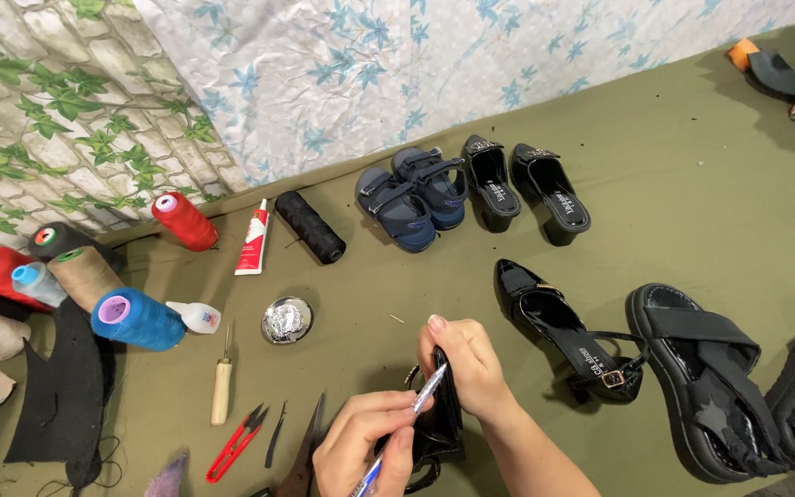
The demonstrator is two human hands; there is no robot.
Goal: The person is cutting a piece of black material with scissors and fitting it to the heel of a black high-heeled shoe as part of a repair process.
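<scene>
I see my right hand [466, 364] clamped on a black shoe [442, 419] low at centre on the green cloth [692, 138], while my left hand [365, 451] pinches a pen [411, 414] against it. A red-and-white glue tube [253, 238] lies by the black spool [311, 226], a small white bottle [195, 317] beside the blue spool [137, 318]. Oval white labels show inside the black heels [526, 189] beyond.

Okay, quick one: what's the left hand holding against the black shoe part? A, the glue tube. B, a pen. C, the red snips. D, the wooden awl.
B: the left hand holds a pen against the black shoe part; the other tools lie untouched.
</scene>
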